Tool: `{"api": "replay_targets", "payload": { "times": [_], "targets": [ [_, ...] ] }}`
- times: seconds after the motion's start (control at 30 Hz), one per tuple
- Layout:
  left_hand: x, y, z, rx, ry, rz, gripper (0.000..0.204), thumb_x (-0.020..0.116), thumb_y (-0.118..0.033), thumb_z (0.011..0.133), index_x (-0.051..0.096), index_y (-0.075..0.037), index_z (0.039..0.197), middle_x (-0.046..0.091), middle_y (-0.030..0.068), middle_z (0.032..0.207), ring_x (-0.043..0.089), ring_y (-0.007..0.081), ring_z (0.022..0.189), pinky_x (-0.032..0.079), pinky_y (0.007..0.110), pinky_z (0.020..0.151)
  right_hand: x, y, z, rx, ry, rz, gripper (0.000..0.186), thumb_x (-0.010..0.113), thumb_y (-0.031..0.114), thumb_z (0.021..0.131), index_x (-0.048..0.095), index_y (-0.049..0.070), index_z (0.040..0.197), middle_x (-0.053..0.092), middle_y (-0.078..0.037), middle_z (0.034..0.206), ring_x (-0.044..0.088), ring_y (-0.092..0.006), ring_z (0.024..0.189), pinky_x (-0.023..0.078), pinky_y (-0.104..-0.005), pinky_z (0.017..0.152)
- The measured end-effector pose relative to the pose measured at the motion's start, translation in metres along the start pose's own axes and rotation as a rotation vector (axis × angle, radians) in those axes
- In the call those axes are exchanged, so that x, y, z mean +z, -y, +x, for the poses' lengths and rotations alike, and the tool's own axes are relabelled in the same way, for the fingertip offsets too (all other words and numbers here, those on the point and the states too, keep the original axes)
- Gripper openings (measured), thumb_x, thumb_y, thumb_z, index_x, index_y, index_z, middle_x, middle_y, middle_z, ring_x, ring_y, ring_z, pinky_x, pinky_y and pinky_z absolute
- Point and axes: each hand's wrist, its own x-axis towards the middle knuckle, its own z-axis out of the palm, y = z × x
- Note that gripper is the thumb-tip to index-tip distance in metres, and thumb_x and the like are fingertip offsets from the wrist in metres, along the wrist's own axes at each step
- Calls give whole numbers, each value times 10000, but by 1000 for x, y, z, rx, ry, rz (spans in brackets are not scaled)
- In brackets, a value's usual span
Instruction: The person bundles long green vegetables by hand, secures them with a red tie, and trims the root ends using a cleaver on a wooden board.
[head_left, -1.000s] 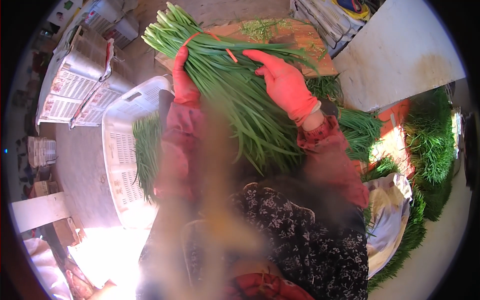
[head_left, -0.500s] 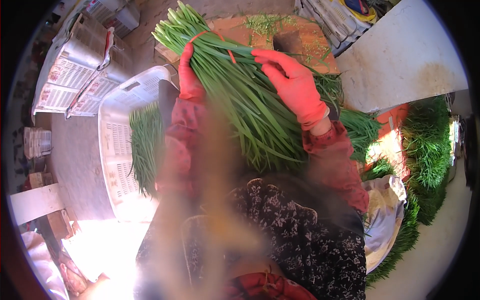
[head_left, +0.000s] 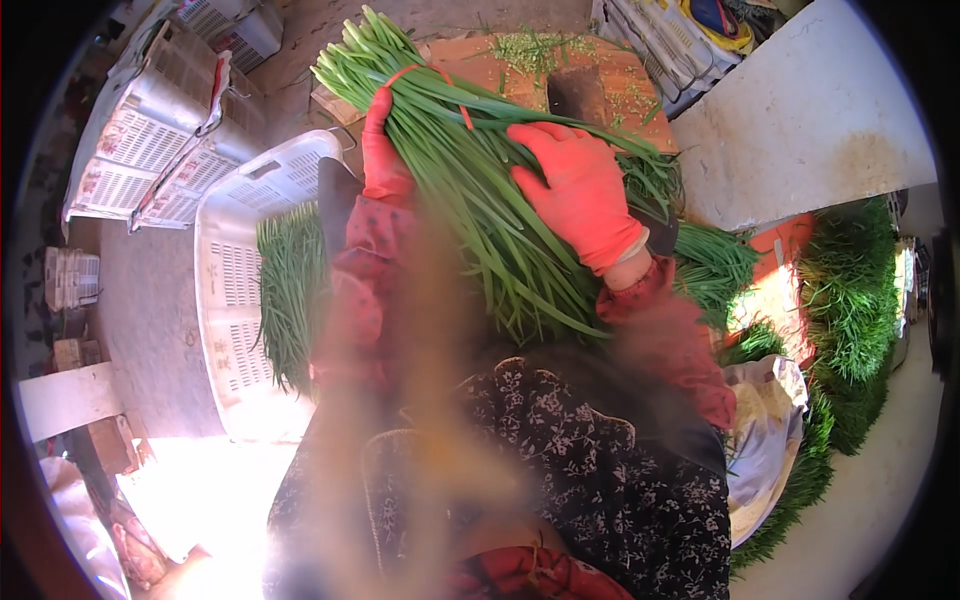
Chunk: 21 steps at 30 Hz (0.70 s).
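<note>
A thick bundle of garlic chives (head_left: 455, 190) lies slantwise across both hands, pale cut ends at the far left and green leaves fanning toward my lap. A red tie (head_left: 405, 73) circles it near the stem end. My left hand (head_left: 385, 155), in a red-orange glove, grips the bundle's left side, its thumb by the tie and its other fingers hidden underneath. On the right side, my right hand (head_left: 580, 190), gloved alike, is curled over the leaves, thumb apart from the fingers. Some long leaves stick out beyond it to the right.
A white plastic crate (head_left: 225, 270) with more chives (head_left: 290, 300) stands at my left. Ahead is a wooden board (head_left: 500, 65) with scraps and a square hole. Stacked crates (head_left: 150, 130) stand far left; chive heaps (head_left: 850, 290) and a pale panel (head_left: 800, 120) are at right.
My right hand has slid slightly down and toward me along the leaves, its fingers more bent than before. The bundle and my left hand have barely shifted.
</note>
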Motion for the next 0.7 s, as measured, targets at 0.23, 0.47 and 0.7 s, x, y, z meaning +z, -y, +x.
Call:
{"api": "replay_targets", "payload": {
  "times": [0.23, 0.47, 0.7],
  "targets": [
    [-11, 4, -2, -67, 146, 31, 485, 530, -374, 925, 515, -25, 1261, 587, 178, 1195, 602, 345, 1003, 524, 471, 858, 9, -6, 3, -174, 16, -121, 170, 619, 188, 804, 662, 198, 968, 568, -26, 700, 590, -277, 676, 471, -407, 600],
    [-11, 7, -10, -90, 62, 38, 466, 501, -375, 935, 511, -33, 1251, 596, 184, 1142, 617, 362, 928, 529, 476, 821, 21, -14, 4, -212, 101, -115, 100, 618, 194, 796, 656, 200, 888, 554, -35, 660, 598, -272, 650, 470, -416, 567],
    [-5, 19, -15, -177, -38, 29, 454, 504, -366, 921, 534, -37, 1232, 626, 167, 1109, 622, 369, 941, 511, 509, 859, -7, -11, -1, 470, 301, 774, 98, 586, 65, 892, 673, 45, 934, 665, -21, 854, 524, -39, 656, 422, -201, 583]
  ]
}}
